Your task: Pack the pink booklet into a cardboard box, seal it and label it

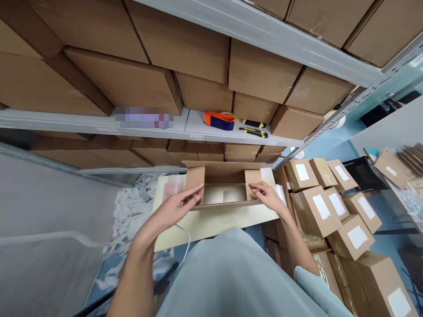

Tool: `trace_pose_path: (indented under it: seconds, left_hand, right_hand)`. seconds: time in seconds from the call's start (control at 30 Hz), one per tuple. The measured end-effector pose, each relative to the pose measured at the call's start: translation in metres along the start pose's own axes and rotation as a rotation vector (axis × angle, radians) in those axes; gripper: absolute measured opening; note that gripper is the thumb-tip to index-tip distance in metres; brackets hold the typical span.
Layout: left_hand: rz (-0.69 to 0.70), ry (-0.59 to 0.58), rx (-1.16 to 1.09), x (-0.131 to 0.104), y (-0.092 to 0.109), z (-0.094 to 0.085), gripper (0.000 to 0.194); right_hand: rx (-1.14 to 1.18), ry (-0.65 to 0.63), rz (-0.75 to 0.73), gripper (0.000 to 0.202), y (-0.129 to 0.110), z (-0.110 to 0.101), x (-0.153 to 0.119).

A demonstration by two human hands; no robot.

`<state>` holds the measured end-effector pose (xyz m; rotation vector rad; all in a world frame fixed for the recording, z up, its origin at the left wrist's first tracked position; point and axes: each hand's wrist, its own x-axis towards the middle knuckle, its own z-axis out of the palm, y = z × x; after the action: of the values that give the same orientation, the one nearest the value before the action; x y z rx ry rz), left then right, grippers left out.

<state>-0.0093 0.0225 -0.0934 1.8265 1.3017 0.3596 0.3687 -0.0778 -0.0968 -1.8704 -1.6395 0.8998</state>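
A cardboard box (224, 172) with its top open lies on a pale yellow work surface (211, 224) in front of me. Its back flap stands raised, and pale material shows inside. At the box's left end, my left hand (181, 204) has its fingers and thumb closed on the left side flap (195, 176). My right hand (268, 194) is at the other end, its fingers bent and pinching the right side flap (253, 177). Parts of both flaps are hidden behind my fingers.
Cardboard boxes fill the metal shelves (188, 123); an orange and blue tape roll (220, 120) and two utility knives (254, 128) lie on one shelf. Labelled cartons (312, 207) are stacked at right. White scraps (128, 215) are heaped at left, near a white cable (189, 246).
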Motion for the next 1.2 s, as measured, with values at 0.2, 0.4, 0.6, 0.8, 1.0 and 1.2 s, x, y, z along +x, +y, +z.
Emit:
trace_pose_path:
  seconds: [0.2, 0.4, 0.6, 0.8, 1.0, 1.2]
  left_hand:
    - [-0.077, 0.182, 0.064, 0.019, -0.012, 0.033, 0.062]
    - [0.205, 0.67, 0.238, 0.051, -0.024, 0.05, 0.127]
    - [0.339, 0.576, 0.301, 0.06, -0.029, 0.041, 0.084]
    - [0.315, 0.472, 0.2, 0.059, -0.04, 0.047, 0.039]
    - [0.132, 0.366, 0.053, 0.07, -0.046, 0.053, 0.041]
    - [0.116, 0.317, -0.039, 0.067, -0.051, 0.054, 0.037]
  right_hand:
    - [-0.237, 0.154, -0.093, 0.049, 0.015, 0.02, 0.024]
    - [-0.179, 0.525, -0.098, 0.077, 0.04, 0.046, 0.056]
    - [-0.046, 0.483, -0.183, 0.077, 0.044, 0.039, 0.058]
    - [-0.055, 0.377, -0.141, 0.036, 0.039, 0.039, 0.055]
    - [0.03, 0.164, -0.051, 0.035, 0.037, 0.037, 0.066]
    - [0.018, 0.151, -0.01, 0.034, 0.033, 0.037, 0.067]
